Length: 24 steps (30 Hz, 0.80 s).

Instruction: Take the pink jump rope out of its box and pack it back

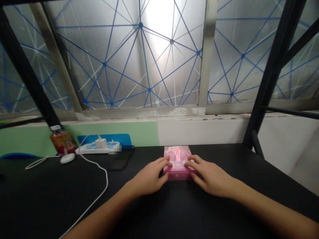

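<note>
A pink box (pixel 178 175) lies flat on the black table, its front side facing me. Through or on its top shows a pale pink bundle with rounded shapes on either side; I cannot make out what it is. My left hand (pixel 152 175) grips the box's left edge, fingertips on the top and thumb at the front left corner. On the opposite edge, my right hand (pixel 210 174) holds it in the same way, with the thumb low at the front right corner. Both hands have their fingers bent around the edges.
On the black table (pixel 139 215), a white power strip (pixel 87 148) with a charger (pixel 101 143), a white cable (pixel 107 179), a white oval object (pixel 67 158) and a bottle (pixel 62 141) stand left. Black frame posts (pixel 271 63) rise at both sides, before a patterned window (pixel 129 66).
</note>
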{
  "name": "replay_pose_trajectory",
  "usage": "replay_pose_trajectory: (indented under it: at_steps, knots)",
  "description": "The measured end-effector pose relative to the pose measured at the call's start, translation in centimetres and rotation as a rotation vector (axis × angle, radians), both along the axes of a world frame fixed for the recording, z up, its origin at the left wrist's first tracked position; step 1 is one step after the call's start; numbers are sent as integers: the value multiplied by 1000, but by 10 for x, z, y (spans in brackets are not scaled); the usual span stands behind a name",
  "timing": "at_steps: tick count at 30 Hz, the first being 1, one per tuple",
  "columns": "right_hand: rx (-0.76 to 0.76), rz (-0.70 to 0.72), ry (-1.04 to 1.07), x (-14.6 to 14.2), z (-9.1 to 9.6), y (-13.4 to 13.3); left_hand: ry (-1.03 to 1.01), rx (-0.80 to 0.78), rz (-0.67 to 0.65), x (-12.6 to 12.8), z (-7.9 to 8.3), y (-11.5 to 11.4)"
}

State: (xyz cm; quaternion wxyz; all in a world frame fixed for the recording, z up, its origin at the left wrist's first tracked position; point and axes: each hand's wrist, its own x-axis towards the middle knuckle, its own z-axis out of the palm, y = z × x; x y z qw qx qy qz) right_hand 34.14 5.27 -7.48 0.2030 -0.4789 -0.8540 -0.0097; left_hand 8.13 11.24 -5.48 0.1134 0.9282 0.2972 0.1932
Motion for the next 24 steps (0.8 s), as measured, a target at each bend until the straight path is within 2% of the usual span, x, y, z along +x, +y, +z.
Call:
replay_pose_trajectory:
  at_steps: [7,12,14,19,24]
  knots:
    - [-24,-25,62,-1,0,-1,-31,-23,29,1,-1,1]
    - [-92,91,85,9,8,-1,-13,-60,-4,-4,1,4]
    - [-93,95,84,12,10,0,-5,-63,-20,-5,3,4]
    - [20,-16,-11,6,10,1,-15,-53,-42,-3,6,-1]
    - [116,-56,-185,-2,12,1,9,-45,-15,0,8,-2]
